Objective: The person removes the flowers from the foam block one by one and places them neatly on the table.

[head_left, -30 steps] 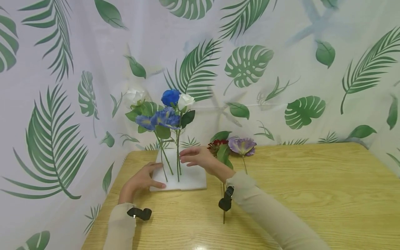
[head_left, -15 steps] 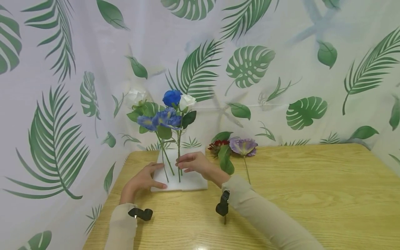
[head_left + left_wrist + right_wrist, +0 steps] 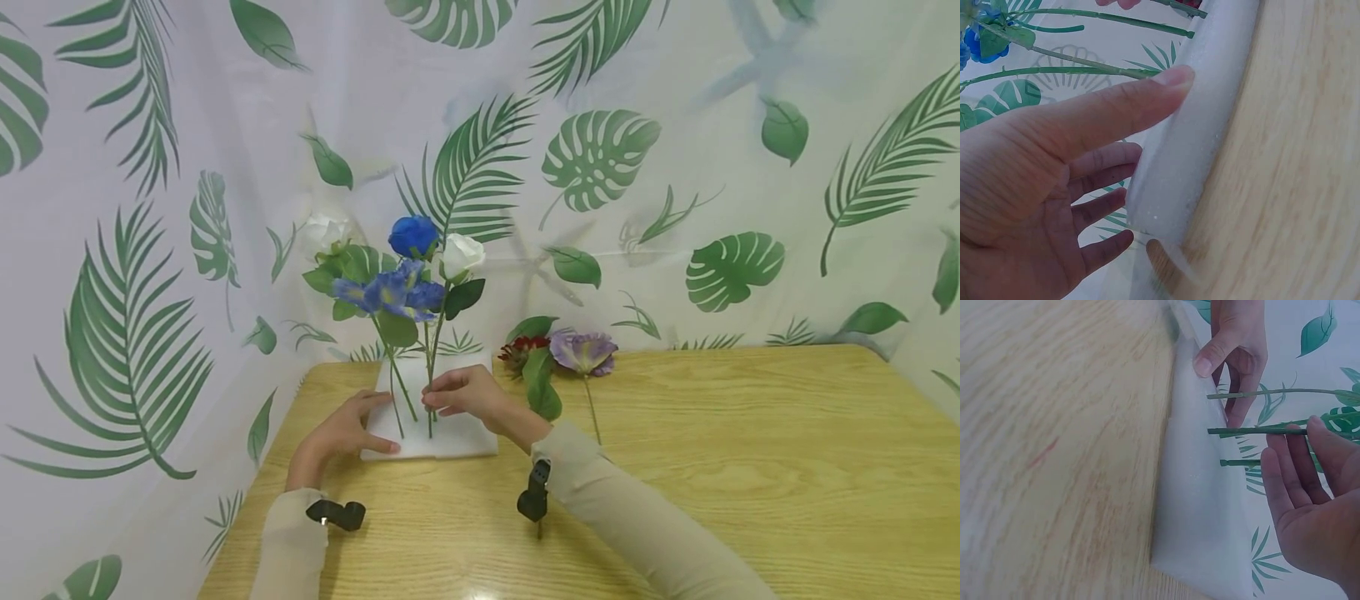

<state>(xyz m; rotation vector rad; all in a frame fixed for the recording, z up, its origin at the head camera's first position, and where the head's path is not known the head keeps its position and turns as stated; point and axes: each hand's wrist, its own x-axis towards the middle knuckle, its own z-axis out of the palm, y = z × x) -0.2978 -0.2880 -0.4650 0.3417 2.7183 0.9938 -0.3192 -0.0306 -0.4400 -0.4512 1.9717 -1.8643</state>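
A white foam block (image 3: 465,433) lies on the table with several artificial flowers standing in it. My left hand (image 3: 341,429) rests on its left side, thumb pressed near the front edge and fingers spread along the side. My right hand (image 3: 468,392) pinches the stem (image 3: 1260,431) of a white rose (image 3: 462,256) between thumb and fingers, low above the foam. This rose leans slightly right. Beside it stand a blue rose (image 3: 413,237), a blue-purple iris-like flower (image 3: 393,290) and another white rose (image 3: 327,233) at the left.
Right of the foam, a dark red flower (image 3: 525,352) and a light purple flower (image 3: 583,353) lie on the wooden table (image 3: 712,450). A leaf-printed cloth (image 3: 637,283) hangs behind and to the left.
My right hand has moved down and slightly left, its fingers closing on the stem. The white rose's head has shifted right. My left hand stays in place.
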